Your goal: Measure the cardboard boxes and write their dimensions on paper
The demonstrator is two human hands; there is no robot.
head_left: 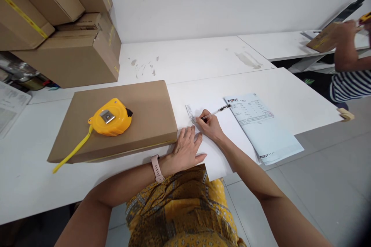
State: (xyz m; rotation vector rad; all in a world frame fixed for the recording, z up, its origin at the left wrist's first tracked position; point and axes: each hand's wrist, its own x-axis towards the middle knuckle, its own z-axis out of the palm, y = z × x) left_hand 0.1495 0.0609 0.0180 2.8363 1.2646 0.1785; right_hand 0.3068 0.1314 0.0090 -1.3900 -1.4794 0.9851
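Note:
My right hand [211,126] is closed around a pen [217,111], its tip on a sheet of white paper [214,158] near a column of small handwriting at the left edge. My left hand [188,148] lies flat with fingers apart on the paper's left side, beside the cardboard box. A pink watch band circles that wrist. On the flat cardboard box [145,104] to the left rests a yellow tape measure [113,119] with its yellow strap hanging over the front edge. A pale blue printed form [261,127] lies to the right of the paper, touching it.
Several cardboard boxes [84,54] are stacked at the back left against the wall. The white table [290,100] ends at the right, where a wooden piece [344,114] juts from its corner. Another person's hands [344,32] hold a small carton [321,40] at the far right.

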